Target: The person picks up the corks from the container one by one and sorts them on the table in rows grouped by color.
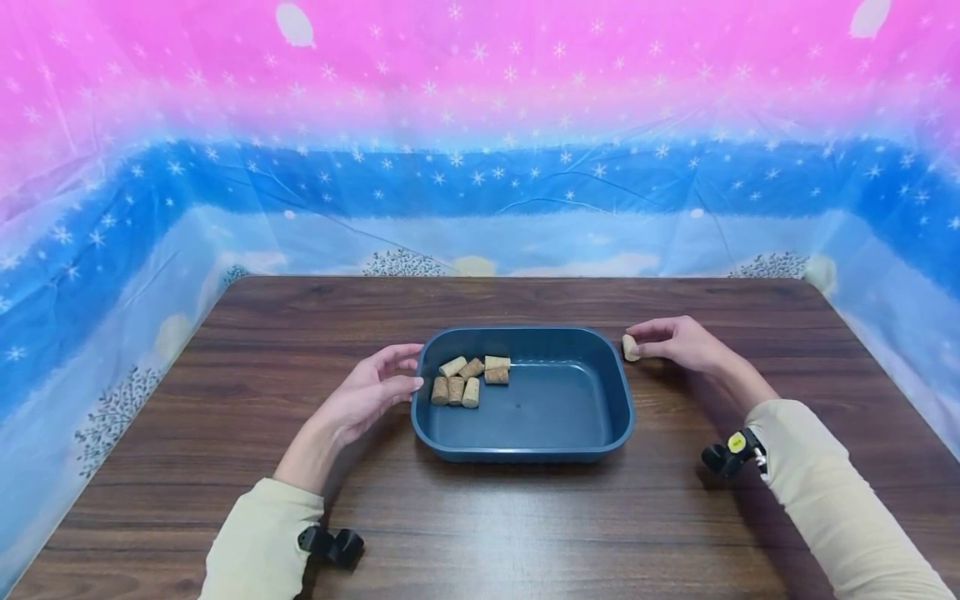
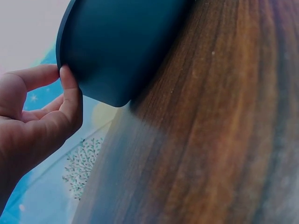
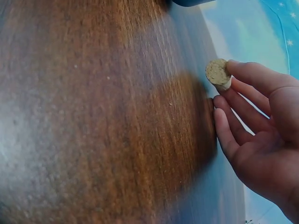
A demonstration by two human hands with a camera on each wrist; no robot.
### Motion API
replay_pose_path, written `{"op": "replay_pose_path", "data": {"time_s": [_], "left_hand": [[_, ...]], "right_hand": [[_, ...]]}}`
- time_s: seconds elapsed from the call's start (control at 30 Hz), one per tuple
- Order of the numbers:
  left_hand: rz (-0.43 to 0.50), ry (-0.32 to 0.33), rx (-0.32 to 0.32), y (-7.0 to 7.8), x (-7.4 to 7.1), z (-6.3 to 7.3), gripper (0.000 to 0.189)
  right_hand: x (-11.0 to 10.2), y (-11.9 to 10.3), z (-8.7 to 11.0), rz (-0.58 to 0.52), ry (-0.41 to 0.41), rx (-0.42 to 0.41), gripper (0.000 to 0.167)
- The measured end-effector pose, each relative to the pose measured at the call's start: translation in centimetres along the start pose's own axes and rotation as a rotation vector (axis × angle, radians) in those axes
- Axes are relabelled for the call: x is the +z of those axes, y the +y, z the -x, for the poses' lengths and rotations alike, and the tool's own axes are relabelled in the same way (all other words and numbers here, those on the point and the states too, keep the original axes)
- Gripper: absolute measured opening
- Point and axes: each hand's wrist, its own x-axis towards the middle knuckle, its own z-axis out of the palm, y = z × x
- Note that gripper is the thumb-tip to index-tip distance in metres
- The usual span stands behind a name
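Sleeves first, nearest the table's front: left sleeve (image 1: 262, 533) and right sleeve (image 1: 810, 467), both cream, with a black wrist camera (image 1: 332, 546) on the left one and a black wrist unit (image 1: 723, 458) on the right. Right unit carries a yellow sticker (image 1: 737, 442); dark marks on it, too small to read. Tray (image 1: 540, 412) next: blue-grey, rounded corners, sitting around mid-table, long sides parallel to the table's back edge. Left hand (image 1: 363, 396) at the tray's left end, thumb and fingers pinching the rim; how firmly, can't tell. Seven corks (image 1: 471, 393) inside, all in the tray's left half toward the back: three side by side near the left wall, two behind those, two to the right of them. Only the head view gives that layout; left wrist view adds the tray's outer wall and the fingertips on its rim. Right hand (image 1: 690, 343) is just outside the tray's back-right corner, grasping a single cork (image 1: 629, 347) between thumb and fingertips. Contact between that cork and the table: can't tell. Right wrist view adds the cork's round, speckled end face and the remaining fingers loosely extended. Table (image 1: 487, 533) is dark wood grain, glare patch in front of the tray. Beyond its back edge, backdrop cloth (image 1: 480, 183): pink over blue, white snowflakes, printed trees low down.
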Motion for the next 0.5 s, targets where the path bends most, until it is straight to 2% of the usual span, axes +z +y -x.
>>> {"op": "replay_pose_path", "data": {"time_s": [0.5], "left_hand": [[0.011,-0.007,0.008,-0.11,-0.06,0.05,0.055]], "right_hand": [[0.30,-0.09,0.10,-0.028,-0.011,0.025,0.047]]}}
